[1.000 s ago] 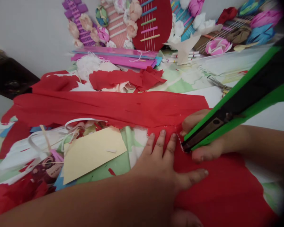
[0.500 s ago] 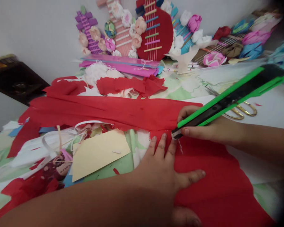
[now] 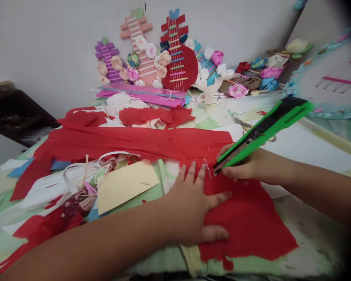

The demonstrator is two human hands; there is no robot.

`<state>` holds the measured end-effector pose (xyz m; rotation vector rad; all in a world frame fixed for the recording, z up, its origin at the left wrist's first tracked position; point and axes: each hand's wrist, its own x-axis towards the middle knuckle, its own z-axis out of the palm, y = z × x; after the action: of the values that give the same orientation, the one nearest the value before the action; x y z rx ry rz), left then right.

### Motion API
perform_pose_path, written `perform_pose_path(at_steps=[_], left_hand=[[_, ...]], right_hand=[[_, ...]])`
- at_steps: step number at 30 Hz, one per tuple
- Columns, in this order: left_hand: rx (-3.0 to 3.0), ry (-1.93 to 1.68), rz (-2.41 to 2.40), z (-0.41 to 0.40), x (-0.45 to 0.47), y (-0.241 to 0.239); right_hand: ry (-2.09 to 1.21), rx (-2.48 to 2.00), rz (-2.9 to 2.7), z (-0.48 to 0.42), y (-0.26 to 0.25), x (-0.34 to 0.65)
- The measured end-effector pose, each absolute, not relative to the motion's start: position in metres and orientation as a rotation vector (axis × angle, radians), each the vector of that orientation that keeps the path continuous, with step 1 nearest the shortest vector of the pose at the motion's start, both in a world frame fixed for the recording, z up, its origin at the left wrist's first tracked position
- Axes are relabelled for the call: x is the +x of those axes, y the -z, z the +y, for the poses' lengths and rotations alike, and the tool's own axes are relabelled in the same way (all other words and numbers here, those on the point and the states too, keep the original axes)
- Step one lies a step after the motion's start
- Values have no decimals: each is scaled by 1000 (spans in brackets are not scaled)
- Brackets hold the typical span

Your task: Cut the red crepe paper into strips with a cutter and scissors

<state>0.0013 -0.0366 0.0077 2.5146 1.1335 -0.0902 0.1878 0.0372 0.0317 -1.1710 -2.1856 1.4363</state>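
Resting spread on the red sheet, left hand probably steadies it; right hand, alongside, grips green cutter low, likely for control

Dim indoor light, soft and diffuse; can't tell where it comes from. Plain matte grey wall reads dull; dark boxy shelf unit sinks into near-black shadow. Black vignette eats right edge and corners. Wide-angle stretch toward margins. Overall soft, slightly smeared: pale round board with light-blue trim hazy, green-and-black plastic cutter fairly crisp, flat red sheet saturated, texture mostly lost.
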Motion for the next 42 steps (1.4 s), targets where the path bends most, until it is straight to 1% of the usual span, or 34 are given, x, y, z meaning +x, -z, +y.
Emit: perform_pose_path(at_steps=[2,10,18,27,34,42], left_hand=[[2527,88,1134,-38,1,-7],[2576,70,1129,-39,-1,-7],[2565,155,1113,-38,1,-11],[2556,145,1113,-38,1,-10],[2577,145,1105,-37,1,-7],[2545,129,1103,-38,1,-6]], right_hand=[[-1340,-1127,-2232,35,-29,187],[-1218,-1052,-2313,36,-14,191],[-1209,-969,-2403,40,-9,193],[-1087,-936,-2482,37,-7,192],[-1164,-880,-2521,33,-5,193],[-1183,-940,-2499,29,-7,195]])
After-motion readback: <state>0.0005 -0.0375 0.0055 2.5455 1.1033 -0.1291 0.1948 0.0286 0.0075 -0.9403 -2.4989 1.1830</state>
